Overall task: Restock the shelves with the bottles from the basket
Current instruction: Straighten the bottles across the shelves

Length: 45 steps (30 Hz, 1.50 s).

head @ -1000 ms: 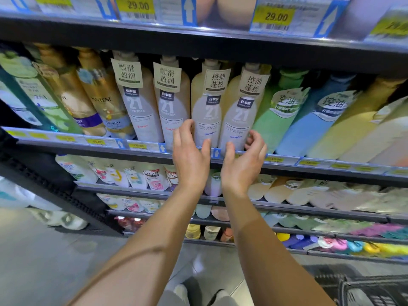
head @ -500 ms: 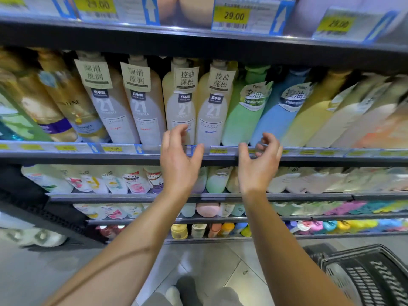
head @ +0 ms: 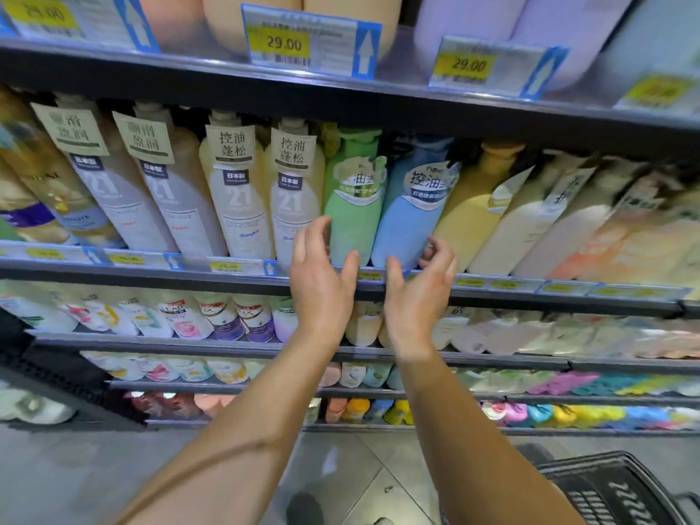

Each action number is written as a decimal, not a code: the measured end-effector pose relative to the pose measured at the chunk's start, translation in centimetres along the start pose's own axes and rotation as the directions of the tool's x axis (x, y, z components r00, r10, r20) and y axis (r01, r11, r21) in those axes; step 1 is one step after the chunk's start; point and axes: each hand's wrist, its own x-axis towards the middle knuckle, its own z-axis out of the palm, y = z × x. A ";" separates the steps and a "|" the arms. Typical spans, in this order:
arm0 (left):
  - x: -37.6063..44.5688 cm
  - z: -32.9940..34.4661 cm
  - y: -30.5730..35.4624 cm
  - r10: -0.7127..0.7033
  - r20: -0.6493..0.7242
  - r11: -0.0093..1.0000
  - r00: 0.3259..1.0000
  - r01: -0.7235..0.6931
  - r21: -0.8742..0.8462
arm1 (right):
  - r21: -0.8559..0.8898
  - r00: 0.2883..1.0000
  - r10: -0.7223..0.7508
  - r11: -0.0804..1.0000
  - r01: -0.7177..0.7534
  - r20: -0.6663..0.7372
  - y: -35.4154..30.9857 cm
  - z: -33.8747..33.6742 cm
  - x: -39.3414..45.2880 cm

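At the lower right of the frame stands a black basket (head: 621, 494); its inside cannot be seen. Higher, near the centre, the left hand (head: 322, 282) and the right hand (head: 418, 293) are raised in front of the shelf edge (head: 151, 274), both loose with fingers spread and holding nothing. Behind them, between the 2 hands, stands a green bottle (head: 352, 206), with a blue bottle (head: 409, 214) just beside it behind the right fingers. If the fingers touch the bottles, I cannot tell. At the top, yellow price tags (head: 284, 43) read 29.00.
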 end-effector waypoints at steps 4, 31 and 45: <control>-0.3 1.3 0.6 -0.054 -0.091 0.998 0.994 0.056 0.019 | -0.014 1.000 0.002 1.000 -0.002 0.014 0.4 0.0 0.4; -2.6 2.3 2.6 0.004 -0.078 0.997 0.997 0.002 0.076 | 0.126 0.998 0.033 0.992 -0.027 -0.045 3.0 -6.2 3.0; -5.0 13.2 10.6 -0.016 -0.108 1.000 0.994 0.015 -0.010 | 0.058 0.998 -0.027 0.998 0.031 -0.064 6.8 -11.0 8.8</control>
